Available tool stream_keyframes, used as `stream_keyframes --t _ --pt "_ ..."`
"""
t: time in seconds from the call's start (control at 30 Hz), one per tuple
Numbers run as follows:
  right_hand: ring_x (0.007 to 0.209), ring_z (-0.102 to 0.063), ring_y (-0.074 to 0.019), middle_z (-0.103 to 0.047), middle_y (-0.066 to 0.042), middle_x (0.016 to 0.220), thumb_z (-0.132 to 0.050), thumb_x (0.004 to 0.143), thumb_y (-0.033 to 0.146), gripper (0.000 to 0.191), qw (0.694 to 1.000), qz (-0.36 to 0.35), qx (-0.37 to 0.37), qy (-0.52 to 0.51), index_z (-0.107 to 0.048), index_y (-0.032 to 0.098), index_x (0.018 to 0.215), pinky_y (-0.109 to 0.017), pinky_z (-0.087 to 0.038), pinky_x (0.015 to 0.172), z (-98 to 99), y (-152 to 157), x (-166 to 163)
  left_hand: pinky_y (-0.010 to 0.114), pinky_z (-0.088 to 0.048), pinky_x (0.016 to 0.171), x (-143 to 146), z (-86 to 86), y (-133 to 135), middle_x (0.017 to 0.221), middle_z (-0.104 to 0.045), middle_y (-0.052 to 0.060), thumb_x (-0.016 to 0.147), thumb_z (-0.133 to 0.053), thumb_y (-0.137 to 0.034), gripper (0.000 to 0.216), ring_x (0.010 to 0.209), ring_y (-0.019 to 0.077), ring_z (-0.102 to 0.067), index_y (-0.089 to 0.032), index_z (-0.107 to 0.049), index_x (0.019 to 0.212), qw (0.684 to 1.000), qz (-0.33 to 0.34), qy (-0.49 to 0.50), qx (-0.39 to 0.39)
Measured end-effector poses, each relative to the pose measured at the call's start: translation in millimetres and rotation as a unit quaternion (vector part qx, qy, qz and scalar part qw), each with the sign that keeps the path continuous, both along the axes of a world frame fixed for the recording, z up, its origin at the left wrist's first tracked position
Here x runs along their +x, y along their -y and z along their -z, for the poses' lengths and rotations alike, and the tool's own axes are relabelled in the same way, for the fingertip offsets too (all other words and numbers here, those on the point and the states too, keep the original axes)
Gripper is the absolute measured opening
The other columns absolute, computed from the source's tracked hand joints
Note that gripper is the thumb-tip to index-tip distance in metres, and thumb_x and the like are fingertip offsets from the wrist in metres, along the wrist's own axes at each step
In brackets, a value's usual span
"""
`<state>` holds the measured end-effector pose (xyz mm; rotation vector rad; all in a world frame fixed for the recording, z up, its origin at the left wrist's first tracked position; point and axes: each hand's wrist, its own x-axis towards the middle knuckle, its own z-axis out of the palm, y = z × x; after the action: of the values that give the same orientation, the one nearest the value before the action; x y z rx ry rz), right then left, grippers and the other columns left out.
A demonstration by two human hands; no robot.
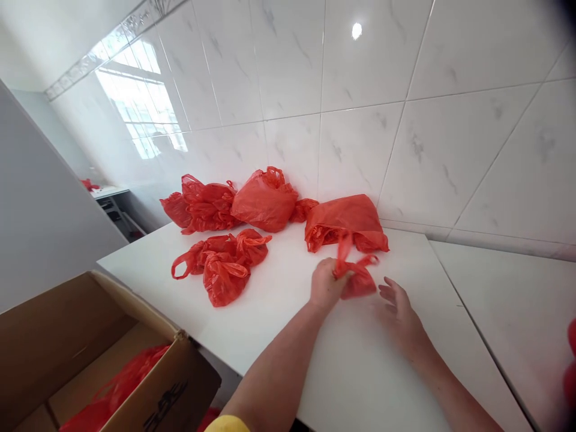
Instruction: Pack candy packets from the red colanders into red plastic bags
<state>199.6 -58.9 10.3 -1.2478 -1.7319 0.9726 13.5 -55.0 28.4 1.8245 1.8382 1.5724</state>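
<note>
My left hand (pixel 324 284) is closed round the upper part of a small red plastic bag (pixel 359 282), whose loops stick up above my fingers. The bag's lower end hangs to the right, just above the white table (pixel 288 288). To the right of it, my right hand (pixel 400 309) is apart from the bag, fingers spread and partly smeared by motion. Behind the held bag, a larger red bag (pixel 348 219) lies against the tiled wall. Further left on the table, several knotted red bags (pixel 225 279) lie bunched together.
Along the wall stand more red bags, a bulky one (pixel 265 201) and a crumpled group (pixel 202 207). At the lower left, an open cardboard box (pixel 135 300) holds red plastic bags (pixel 112 390). A seam (pixel 468 312) splits the tabletop on the right. Red round shapes (pixel 570 360) show at the right edge.
</note>
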Motion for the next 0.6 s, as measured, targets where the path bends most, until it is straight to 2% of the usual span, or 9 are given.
stream_keyframes --t 0.1,0.2,0.27,0.33,0.4,0.47,0.6 --pt "0.120 -0.050 -0.0270 -0.048 -0.010 0.134 -0.056 0.077 0.056 0.073 0.999 0.010 -0.036 0.011 -0.033 0.026 0.139 -0.043 -0.044 0.097 5.1 -5 5 0.032 -0.048 0.076 -33 -4.6 1 0.076 -0.057 0.003 0.078 -0.064 -0.027 0.014 0.079 0.0178 -0.054 -0.019 -0.058 0.068 0.988 -0.128 0.020 0.078" --pt "0.119 -0.051 -0.0254 -0.049 -0.008 0.134 -0.054 0.078 0.056 0.067 0.998 0.010 -0.049 0.027 -0.036 0.028 0.137 -0.041 -0.045 0.095 10.9 -9 8 0.036 -0.047 0.084 -65 -7.5 8 0.087 -0.056 0.006 0.076 -0.066 -0.029 0.015 0.091 0.0214 -0.054 -0.019 -0.057 0.068 0.959 -0.256 0.007 0.121" --pt "0.120 -0.051 -0.0250 -0.049 -0.007 0.133 -0.053 0.079 0.054 0.065 0.998 0.008 -0.046 0.040 -0.037 0.030 0.137 -0.041 -0.045 0.095 14.3 -10 7 0.043 -0.041 0.097 -79 -8.4 15 0.107 -0.056 0.010 0.074 -0.066 -0.030 0.016 0.110 0.0265 -0.050 -0.019 -0.060 0.084 0.929 -0.345 -0.011 0.132" --pt "0.121 -0.050 -0.0254 -0.049 -0.007 0.133 -0.053 0.079 0.053 0.064 0.998 0.005 -0.041 0.051 -0.037 0.030 0.137 -0.041 -0.045 0.094 16.5 -10 6 0.051 -0.030 0.106 -85 -9.0 21 0.130 -0.047 0.014 0.072 -0.067 -0.030 0.037 0.129 0.0320 -0.035 -0.019 -0.058 0.106 0.905 -0.407 -0.035 0.120" --pt "0.122 -0.049 -0.0254 -0.049 -0.007 0.133 -0.053 0.079 0.052 0.064 0.998 0.000 -0.039 0.057 -0.036 0.030 0.137 -0.041 -0.045 0.094 17.6 -10 6 0.057 -0.021 0.109 -81 -9.7 25 0.144 -0.034 0.015 0.072 -0.067 -0.029 0.051 0.138 0.0349 -0.021 -0.020 -0.052 0.119 0.898 -0.424 -0.072 0.092" --pt "0.123 -0.048 -0.0246 -0.049 -0.007 0.133 -0.052 0.080 0.050 0.063 0.997 -0.005 -0.039 0.061 -0.036 0.030 0.137 -0.040 -0.045 0.094 17.9 -9 6 0.060 -0.017 0.110 -72 -10.7 27 0.148 -0.031 0.014 0.074 -0.065 -0.027 0.049 0.140 0.0353 -0.018 -0.021 -0.053 0.121 0.903 -0.404 -0.128 0.069" --pt "0.124 -0.047 -0.0230 -0.048 -0.007 0.133 -0.050 0.081 0.049 0.060 0.997 -0.012 -0.038 0.068 -0.036 0.030 0.136 -0.039 -0.043 0.096 17.3 -9 6 0.054 -0.014 0.113 -50 -9.9 27 0.149 -0.035 0.007 0.082 -0.055 -0.021 0.036 0.141 0.0301 -0.020 -0.027 -0.057 0.117 0.919 -0.294 -0.258 0.048"
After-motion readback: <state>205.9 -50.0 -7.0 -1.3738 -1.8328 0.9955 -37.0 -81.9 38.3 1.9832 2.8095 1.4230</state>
